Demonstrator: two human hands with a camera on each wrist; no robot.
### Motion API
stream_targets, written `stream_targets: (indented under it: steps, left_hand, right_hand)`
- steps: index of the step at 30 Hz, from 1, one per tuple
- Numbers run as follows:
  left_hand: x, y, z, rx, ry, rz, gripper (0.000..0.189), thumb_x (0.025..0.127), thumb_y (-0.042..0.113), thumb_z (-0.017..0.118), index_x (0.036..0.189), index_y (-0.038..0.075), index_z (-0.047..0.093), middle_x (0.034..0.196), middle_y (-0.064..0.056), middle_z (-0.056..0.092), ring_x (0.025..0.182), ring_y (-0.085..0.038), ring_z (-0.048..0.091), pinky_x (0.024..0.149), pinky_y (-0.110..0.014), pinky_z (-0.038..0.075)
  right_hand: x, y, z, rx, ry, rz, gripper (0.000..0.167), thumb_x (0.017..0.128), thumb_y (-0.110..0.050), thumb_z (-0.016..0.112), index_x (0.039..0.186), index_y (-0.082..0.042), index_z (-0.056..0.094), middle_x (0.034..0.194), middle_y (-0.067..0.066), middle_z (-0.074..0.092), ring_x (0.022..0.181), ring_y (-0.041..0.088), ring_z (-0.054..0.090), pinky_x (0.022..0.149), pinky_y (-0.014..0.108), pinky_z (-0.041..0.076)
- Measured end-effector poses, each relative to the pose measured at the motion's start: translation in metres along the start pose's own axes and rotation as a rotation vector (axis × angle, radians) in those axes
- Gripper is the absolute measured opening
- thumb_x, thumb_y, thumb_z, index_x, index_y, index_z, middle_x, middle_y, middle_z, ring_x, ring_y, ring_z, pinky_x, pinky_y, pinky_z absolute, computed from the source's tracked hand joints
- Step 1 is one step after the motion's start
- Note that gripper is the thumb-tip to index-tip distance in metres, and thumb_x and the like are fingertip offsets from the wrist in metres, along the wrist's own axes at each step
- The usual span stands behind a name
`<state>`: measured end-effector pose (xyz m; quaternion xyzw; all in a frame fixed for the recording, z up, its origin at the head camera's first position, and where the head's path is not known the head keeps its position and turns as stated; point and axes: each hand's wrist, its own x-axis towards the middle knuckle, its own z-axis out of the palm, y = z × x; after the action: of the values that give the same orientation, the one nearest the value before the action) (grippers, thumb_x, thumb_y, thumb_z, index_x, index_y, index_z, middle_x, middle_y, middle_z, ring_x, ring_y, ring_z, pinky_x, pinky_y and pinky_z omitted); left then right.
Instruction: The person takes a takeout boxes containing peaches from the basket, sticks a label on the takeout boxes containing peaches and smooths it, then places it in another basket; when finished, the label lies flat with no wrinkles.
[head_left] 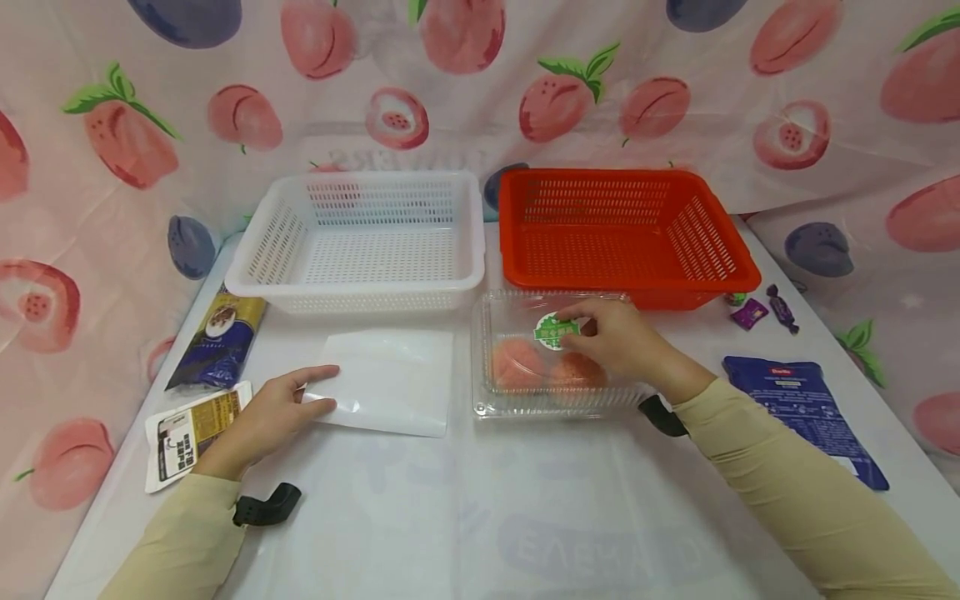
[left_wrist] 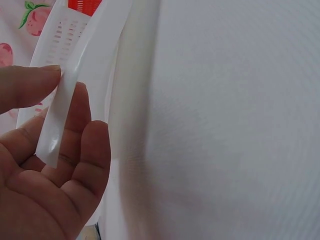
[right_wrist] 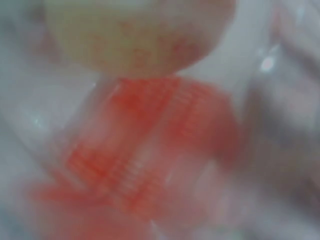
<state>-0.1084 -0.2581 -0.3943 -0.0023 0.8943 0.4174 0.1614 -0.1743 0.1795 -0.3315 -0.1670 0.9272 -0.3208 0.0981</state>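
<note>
My left hand (head_left: 273,412) pinches the left edge of a glossy white sheet-like packet (head_left: 397,379) between thumb and fingers. In the left wrist view, the edge of this white packet (left_wrist: 225,120) bends up beside the thumb. My right hand (head_left: 618,337) lies over a clear plastic clamshell box (head_left: 487,400), its thumb and index finger on a round green-and-white sticker (head_left: 551,332); I cannot tell whether it grips the box. Round pinkish items (head_left: 517,367) show through the lid. The right wrist view is blurred, with red forms and a pale yellow round shape (right_wrist: 140,45).
Behind stand a white basket (head_left: 360,296) and a red basket (head_left: 637,292). At left lie a blue-and-gold bag (head_left: 217,342) and a white-and-gold pouch (head_left: 176,446). At right are a blue pouch (head_left: 806,412) and purple-wrapped candies (head_left: 750,314).
</note>
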Motion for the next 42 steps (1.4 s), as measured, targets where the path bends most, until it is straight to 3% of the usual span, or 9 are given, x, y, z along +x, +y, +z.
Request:
stream_targets:
  steps: [13, 17, 20, 30, 39, 42]
  left_hand:
    - [-0.0003, 0.0011, -0.0004, -0.03, -0.023, -0.025, 0.061, 0.095, 0.023, 0.069, 0.149, 0.004, 0.046, 0.156, -0.03, 0.029, 0.14, -0.045, 0.029, 0.108, -0.063, 0.03]
    - [0.0006, 0.0012, -0.0005, -0.029, -0.026, -0.028, 0.062, 0.095, 0.023, 0.069, 0.149, 0.005, 0.046, 0.156, -0.029, 0.029, 0.142, -0.046, 0.027, 0.108, -0.064, 0.03]
    - [0.0014, 0.0012, -0.0006, -0.028, -0.027, -0.022, 0.062, 0.095, 0.023, 0.069, 0.149, 0.005, 0.046, 0.156, -0.029, 0.029, 0.143, -0.047, 0.026, 0.109, -0.064, 0.029]
    - [0.0036, 0.0029, 0.0004, -0.024, -0.012, 0.001, 0.061, 0.094, 0.022, 0.07, 0.147, 0.003, 0.048, 0.155, -0.029, 0.031, 0.139, -0.043, 0.032, 0.107, -0.061, 0.033]
    - [0.0052, 0.0041, 0.0013, -0.024, -0.018, 0.015, 0.06, 0.095, 0.021, 0.069, 0.147, 0.002, 0.048, 0.155, -0.029, 0.032, 0.134, -0.039, 0.037, 0.104, -0.055, 0.038]
    - [0.0051, 0.005, 0.0016, -0.022, -0.019, 0.015, 0.059, 0.095, 0.021, 0.069, 0.147, 0.002, 0.048, 0.155, -0.029, 0.032, 0.127, -0.035, 0.039, 0.101, -0.052, 0.04]
  right_hand:
    - [-0.0003, -0.0021, 0.0051, -0.072, 0.017, 0.006, 0.033, 0.093, -0.017, 0.071, 0.124, -0.005, 0.069, 0.103, 0.008, 0.066, 0.086, 0.025, 0.056, 0.073, 0.037, 0.049]
    - [-0.0004, -0.0028, 0.0054, -0.089, 0.018, -0.009, 0.032, 0.093, -0.017, 0.07, 0.122, -0.003, 0.069, 0.104, 0.009, 0.067, 0.089, 0.026, 0.057, 0.091, 0.049, 0.04]
    - [0.0, -0.0031, 0.0059, -0.099, 0.021, -0.01, 0.031, 0.093, -0.017, 0.07, 0.12, -0.003, 0.07, 0.102, 0.009, 0.067, 0.09, 0.026, 0.058, 0.096, 0.054, 0.033]
    - [0.0014, -0.0034, 0.0073, -0.127, 0.02, 0.002, 0.029, 0.093, -0.017, 0.07, 0.119, -0.005, 0.07, 0.105, 0.008, 0.066, 0.091, 0.027, 0.056, 0.098, 0.054, 0.03]
    - [0.0027, -0.0038, 0.0082, -0.154, 0.017, -0.008, 0.029, 0.092, -0.015, 0.07, 0.119, -0.005, 0.07, 0.108, 0.009, 0.065, 0.09, 0.026, 0.056, 0.092, 0.05, 0.038]
    - [0.0018, -0.0043, 0.0074, -0.162, 0.009, -0.011, 0.032, 0.093, -0.015, 0.069, 0.123, -0.005, 0.069, 0.118, 0.011, 0.064, 0.096, 0.028, 0.056, 0.097, 0.053, 0.039]
